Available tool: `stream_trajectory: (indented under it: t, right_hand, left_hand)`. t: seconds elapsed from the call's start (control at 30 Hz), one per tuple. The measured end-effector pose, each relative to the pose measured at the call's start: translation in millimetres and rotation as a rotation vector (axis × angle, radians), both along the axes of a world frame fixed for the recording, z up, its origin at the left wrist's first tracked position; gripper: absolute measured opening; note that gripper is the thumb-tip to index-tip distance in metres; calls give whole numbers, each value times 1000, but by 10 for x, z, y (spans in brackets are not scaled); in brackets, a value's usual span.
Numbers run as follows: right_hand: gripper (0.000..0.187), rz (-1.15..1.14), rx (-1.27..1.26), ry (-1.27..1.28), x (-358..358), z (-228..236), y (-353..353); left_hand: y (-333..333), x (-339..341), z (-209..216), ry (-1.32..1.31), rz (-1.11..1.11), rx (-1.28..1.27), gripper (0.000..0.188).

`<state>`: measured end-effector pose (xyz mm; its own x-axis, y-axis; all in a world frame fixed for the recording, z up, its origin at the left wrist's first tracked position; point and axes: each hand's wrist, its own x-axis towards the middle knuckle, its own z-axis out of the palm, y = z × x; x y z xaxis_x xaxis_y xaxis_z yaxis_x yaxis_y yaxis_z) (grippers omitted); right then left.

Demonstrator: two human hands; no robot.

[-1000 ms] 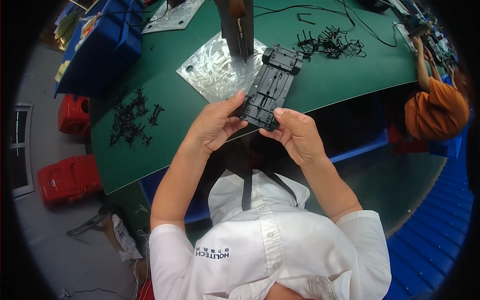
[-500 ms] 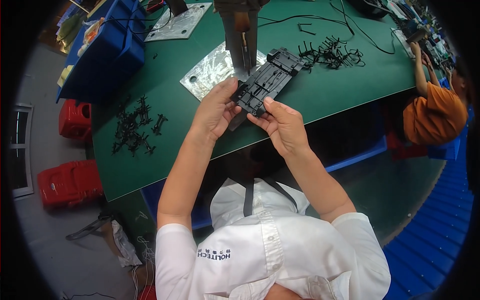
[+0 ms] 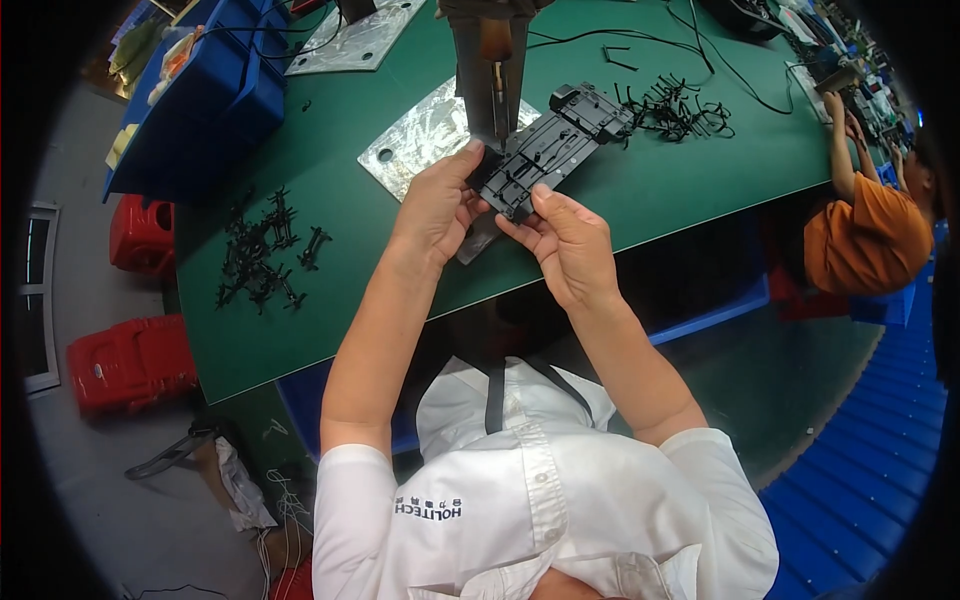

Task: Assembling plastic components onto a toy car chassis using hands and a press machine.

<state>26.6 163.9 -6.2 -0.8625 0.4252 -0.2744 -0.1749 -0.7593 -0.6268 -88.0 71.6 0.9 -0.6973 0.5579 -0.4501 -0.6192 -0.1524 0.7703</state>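
Note:
Between my two hands is a long black plastic chassis plate (image 3: 553, 150) with ribs and small fittings on its upper face. My left hand (image 3: 440, 205) grips its near left corner, thumb on top. At its near right edge my right hand (image 3: 570, 240) pinches it between thumb and fingers. The plate slants away to the far right. A machine with a slim vertical metal tip (image 3: 502, 110) stands over the plate's left edge; whether the tip touches it I cannot tell. Under the machine lies a shiny metal base plate (image 3: 420, 140).
Small black plastic parts (image 3: 258, 245) lie piled on the green table (image 3: 350, 250) at left, thin black parts (image 3: 680, 112) at far right. Blue bins (image 3: 200, 110) stand far left, red stools (image 3: 130, 365) beside the table. A person in an orange shirt (image 3: 868, 240) works at right.
Both hands have shifted the chassis plate slightly away from me and to the right, bringing its left part under the machine's tip. Both hands keep their grip.

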Motion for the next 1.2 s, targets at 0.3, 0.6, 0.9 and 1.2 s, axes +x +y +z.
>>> stream_trajectory:
  t: [0.3,0.6,0.9,1.2]
  right_hand:
    - [19,-19,13,24,-34,5,-7]
    - [21,11,27,47,-29,10,32]
    - [22,16,30,62,-35,23,25]
    - [23,12,33,64,-34,22,26]
  left_hand:
    - [26,-33,15,-4,12,51,20]
    - [61,-44,18,-35,29,77,21]
    - [58,-55,-20,-54,53,101,24]
    - [48,-48,-7,-68,40,125,25]
